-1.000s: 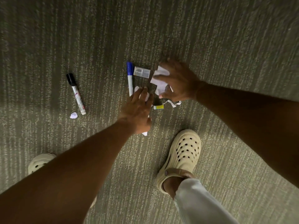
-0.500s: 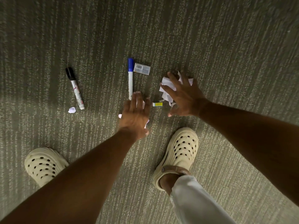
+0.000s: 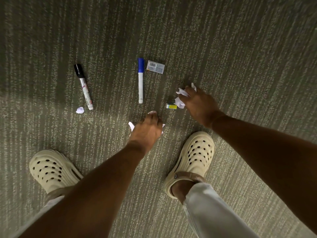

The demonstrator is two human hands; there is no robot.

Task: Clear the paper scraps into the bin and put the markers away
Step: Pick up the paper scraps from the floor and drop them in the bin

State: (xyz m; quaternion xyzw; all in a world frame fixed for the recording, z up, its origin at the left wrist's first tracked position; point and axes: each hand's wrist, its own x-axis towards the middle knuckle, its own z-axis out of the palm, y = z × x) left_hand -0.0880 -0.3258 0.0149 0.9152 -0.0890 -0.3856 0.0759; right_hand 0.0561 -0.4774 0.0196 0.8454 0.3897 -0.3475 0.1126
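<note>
My left hand (image 3: 147, 130) is closed over white paper scraps (image 3: 131, 125) on the carpet, bits showing at both sides of it. My right hand (image 3: 199, 103) grips a bunch of crumpled white paper scraps (image 3: 181, 93). A blue-capped white marker (image 3: 140, 79) lies just beyond my left hand. A black-capped silver marker (image 3: 84, 86) lies further left, with a small crumpled scrap (image 3: 80, 110) at its near end. No bin is in view.
A small barcode-labelled box (image 3: 155, 66) lies right of the blue marker's cap. A small yellow-and-white item (image 3: 171, 106) sits by my right hand. My two cream clogs (image 3: 51, 170) (image 3: 193, 158) stand on the striped carpet close below the hands.
Both hands have drawn back toward my feet, gathering the scraps. The blue marker, partly covered before, now lies fully exposed. The view has pulled back, showing both shoes.
</note>
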